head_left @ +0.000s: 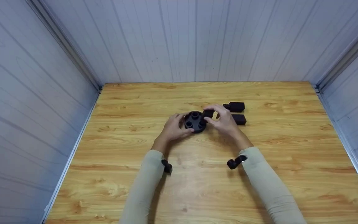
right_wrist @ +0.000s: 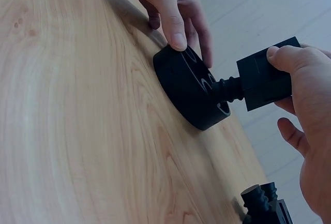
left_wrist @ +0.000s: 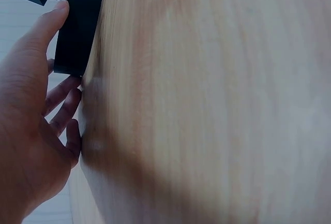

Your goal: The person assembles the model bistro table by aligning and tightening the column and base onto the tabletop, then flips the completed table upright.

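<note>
A round black base (head_left: 189, 124) with several raised round sockets lies flat on the table. My left hand (head_left: 173, 127) holds it by the rim, thumb on the near side and fingers around the far side. In my right hand (head_left: 224, 122), thumb and fingers pinch a square black leg with a threaded end (right_wrist: 266, 76). That threaded end (right_wrist: 231, 89) points down into or at a socket on the base's right side; how deep it sits cannot be told. The leg stands slightly tilted in the head view.
Two more black threaded legs lie right of my right hand: a farther leg (head_left: 237, 107) and a nearer leg (head_left: 239, 119), partly hidden by the hand. Under everything is a wood-grain table (head_left: 197, 186), with pale panel walls (head_left: 179, 40) behind and at both sides.
</note>
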Demonstrator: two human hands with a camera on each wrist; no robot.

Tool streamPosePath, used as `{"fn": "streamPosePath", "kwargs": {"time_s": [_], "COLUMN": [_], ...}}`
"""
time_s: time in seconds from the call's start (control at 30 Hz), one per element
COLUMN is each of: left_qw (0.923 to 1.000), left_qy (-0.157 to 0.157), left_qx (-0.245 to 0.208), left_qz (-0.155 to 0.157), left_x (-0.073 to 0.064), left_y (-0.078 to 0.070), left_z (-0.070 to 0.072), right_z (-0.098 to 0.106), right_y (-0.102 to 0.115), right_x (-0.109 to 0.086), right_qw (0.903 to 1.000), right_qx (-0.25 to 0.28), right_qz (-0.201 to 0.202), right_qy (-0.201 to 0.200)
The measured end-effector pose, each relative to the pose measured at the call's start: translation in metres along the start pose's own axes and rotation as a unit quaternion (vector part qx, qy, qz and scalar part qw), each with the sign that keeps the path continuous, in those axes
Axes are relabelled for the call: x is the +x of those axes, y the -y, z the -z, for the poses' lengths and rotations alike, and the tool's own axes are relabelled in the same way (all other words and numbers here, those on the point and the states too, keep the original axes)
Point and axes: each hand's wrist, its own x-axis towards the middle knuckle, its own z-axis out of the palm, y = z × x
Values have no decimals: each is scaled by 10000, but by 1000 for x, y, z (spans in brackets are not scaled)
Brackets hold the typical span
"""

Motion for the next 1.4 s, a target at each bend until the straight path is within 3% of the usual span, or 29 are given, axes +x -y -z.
{"fn": "streamPosePath", "kwargs": {"time_s": [0.3,0.53,0.73,0.93,1.1,1.4], "left_qw": [10000,10000,10000,9999,9999,9999], "left_qy": [43,31,45,136,80,129], "left_qx": [-36,-36,27,-13,-32,-58], "left_qz": [-3,11,64,34,53,13], "left_x": [-2,-3,-7,-10,-9,-10], "left_y": [-2,-3,-12,-22,-20,-16], "left_z": [1,0,3,7,7,8], "right_z": [-4,1,4,4,1,-12], "right_y": [-3,-2,-4,-4,-1,6], "right_x": [-1,0,1,3,3,2], "right_qw": [9995,9976,9953,9960,9963,9926], "right_qx": [-32,-22,40,-26,-153,-464], "right_qz": [-77,99,139,0,-313,-1118], "right_qy": [291,692,955,894,786,133]}}
